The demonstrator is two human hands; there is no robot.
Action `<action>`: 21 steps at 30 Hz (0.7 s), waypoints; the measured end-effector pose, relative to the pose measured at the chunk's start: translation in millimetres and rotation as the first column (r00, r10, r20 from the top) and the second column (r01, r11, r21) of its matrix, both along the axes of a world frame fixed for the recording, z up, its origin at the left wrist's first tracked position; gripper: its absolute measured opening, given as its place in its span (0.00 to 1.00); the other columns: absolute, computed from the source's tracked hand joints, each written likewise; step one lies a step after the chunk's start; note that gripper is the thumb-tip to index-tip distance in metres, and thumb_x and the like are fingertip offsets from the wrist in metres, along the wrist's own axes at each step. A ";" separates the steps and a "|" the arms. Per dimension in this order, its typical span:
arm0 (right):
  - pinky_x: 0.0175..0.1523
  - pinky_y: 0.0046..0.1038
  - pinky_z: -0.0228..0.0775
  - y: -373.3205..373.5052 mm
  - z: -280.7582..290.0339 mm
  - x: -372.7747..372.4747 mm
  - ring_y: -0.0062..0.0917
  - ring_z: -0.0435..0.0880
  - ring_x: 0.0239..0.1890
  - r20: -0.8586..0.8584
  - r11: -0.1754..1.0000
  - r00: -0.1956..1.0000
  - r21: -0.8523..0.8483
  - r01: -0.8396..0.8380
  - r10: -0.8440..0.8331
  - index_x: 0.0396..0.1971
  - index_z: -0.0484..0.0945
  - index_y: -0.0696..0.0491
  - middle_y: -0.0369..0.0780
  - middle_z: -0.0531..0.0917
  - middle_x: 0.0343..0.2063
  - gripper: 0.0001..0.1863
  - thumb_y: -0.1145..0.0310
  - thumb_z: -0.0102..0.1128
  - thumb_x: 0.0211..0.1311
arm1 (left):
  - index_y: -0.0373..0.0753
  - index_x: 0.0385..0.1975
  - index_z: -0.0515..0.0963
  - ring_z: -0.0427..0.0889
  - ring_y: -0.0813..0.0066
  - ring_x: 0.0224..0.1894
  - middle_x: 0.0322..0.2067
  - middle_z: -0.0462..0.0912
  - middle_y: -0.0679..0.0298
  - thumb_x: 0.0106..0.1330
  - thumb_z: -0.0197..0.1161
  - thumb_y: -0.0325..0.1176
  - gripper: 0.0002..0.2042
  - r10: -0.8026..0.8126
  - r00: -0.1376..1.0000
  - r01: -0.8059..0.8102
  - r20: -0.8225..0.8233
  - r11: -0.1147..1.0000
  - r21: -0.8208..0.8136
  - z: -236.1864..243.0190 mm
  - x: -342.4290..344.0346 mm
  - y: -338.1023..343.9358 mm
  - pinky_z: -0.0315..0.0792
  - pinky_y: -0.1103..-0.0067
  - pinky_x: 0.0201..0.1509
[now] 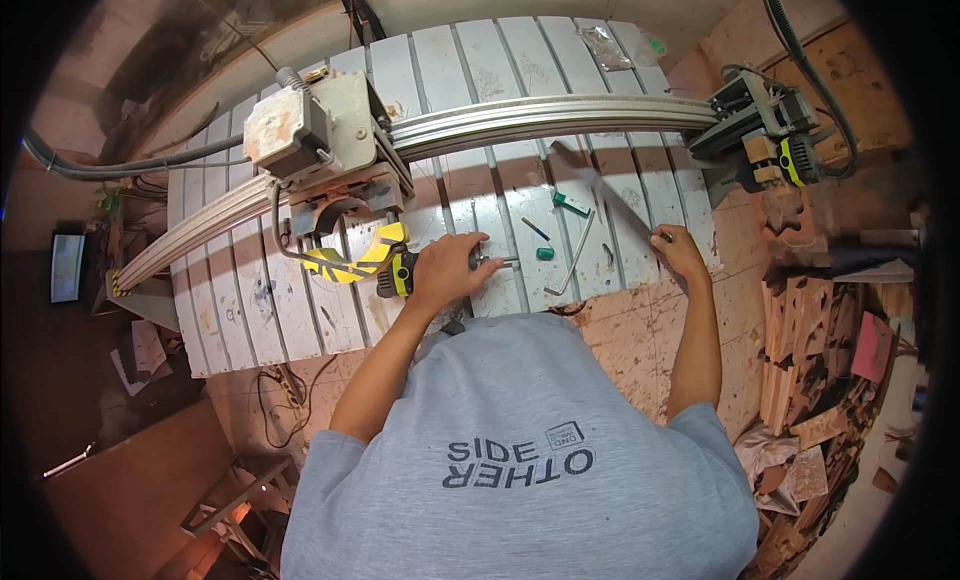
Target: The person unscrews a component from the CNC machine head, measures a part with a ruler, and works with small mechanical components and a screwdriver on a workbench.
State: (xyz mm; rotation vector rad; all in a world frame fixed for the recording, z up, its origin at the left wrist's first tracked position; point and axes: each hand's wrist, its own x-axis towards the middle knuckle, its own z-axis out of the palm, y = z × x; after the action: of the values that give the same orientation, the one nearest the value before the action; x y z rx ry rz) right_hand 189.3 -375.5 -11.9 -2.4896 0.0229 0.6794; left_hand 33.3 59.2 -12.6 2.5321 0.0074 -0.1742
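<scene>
My left hand [450, 268] is closed over a black tool body with a yellow-green end [397, 273], which lies on the slatted white bed [470, 190]. A thin metal tip [508, 263] sticks out beyond my fingers; the tool's exact kind is unclear. My right hand [682, 254] grips the near end of a long, flat grey metal bar [610, 195], slanting away to the far left over the bed. Between my hands lie an L-shaped hex key [574, 258], a small green cap [544, 253], a green plastic piece [570, 205] and a short dark rod [535, 227].
An aluminium gantry rail [550, 113] crosses above the bed, carrying a motor head [290, 130] with a yellow-black curved guard [350, 260]. At its right end sits another black and yellow-green unit [785, 162]. Wood offcuts [800, 350] are piled at right; a lit screen [67, 268] stands left.
</scene>
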 end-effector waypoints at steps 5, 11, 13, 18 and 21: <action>0.45 0.39 0.76 -3.1 -48.0 20.4 0.35 0.84 0.33 0.314 0.996 0.947 -0.042 0.085 -0.067 0.35 0.83 0.60 0.47 0.87 0.31 0.11 0.65 0.66 0.67 | 0.44 0.52 0.82 0.88 0.59 0.45 0.39 0.90 0.59 0.65 0.67 0.49 0.20 0.168 0.953 -0.220 -0.254 0.957 -0.191 -20.6 31.8 7.8 0.78 0.66 0.51; 0.51 0.43 0.77 54.7 -40.6 35.4 0.48 0.88 0.45 0.322 0.966 0.933 -0.139 0.216 -0.162 0.38 0.84 0.63 0.56 0.88 0.39 0.16 0.63 0.70 0.60 | 0.45 0.59 0.75 0.89 0.59 0.45 0.37 0.91 0.62 0.61 0.70 0.39 0.25 0.246 0.931 -0.315 -0.269 0.916 -0.250 -24.0 37.2 12.9 0.78 0.67 0.53; 0.51 0.43 0.77 61.3 -41.2 35.7 0.47 0.88 0.45 0.361 0.959 0.912 -0.128 0.253 -0.192 0.38 0.84 0.63 0.55 0.88 0.39 0.17 0.62 0.72 0.60 | 0.44 0.56 0.78 0.89 0.61 0.45 0.36 0.91 0.63 0.60 0.71 0.39 0.23 0.254 0.943 -0.312 -0.215 0.898 -0.309 -20.4 35.2 11.2 0.78 0.68 0.52; 0.47 0.45 0.78 71.8 -49.8 23.4 0.48 0.89 0.41 0.613 0.942 0.784 -0.194 0.274 -0.102 0.37 0.85 0.59 0.51 0.89 0.36 0.17 0.59 0.72 0.61 | 0.41 0.45 0.86 0.89 0.63 0.42 0.34 0.91 0.63 0.58 0.73 0.39 0.16 0.132 0.978 -0.188 -0.159 0.891 -0.413 -12.4 29.6 13.6 0.79 0.71 0.49; 0.43 0.44 0.78 100.4 -29.1 -1.0 0.47 0.88 0.37 0.562 0.982 0.819 -0.061 0.180 -0.115 0.36 0.85 0.58 0.50 0.89 0.33 0.17 0.57 0.71 0.63 | 0.41 0.40 0.88 0.87 0.62 0.41 0.35 0.90 0.62 0.57 0.74 0.37 0.13 0.052 0.999 -0.050 -0.009 0.887 -0.459 -8.7 20.2 17.0 0.79 0.72 0.47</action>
State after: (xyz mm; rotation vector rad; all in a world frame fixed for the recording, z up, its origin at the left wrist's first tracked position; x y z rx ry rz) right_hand 188.4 -275.1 -41.0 -2.6656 0.0369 -0.1386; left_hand 53.5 76.2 -21.3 2.0547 0.0283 -0.1317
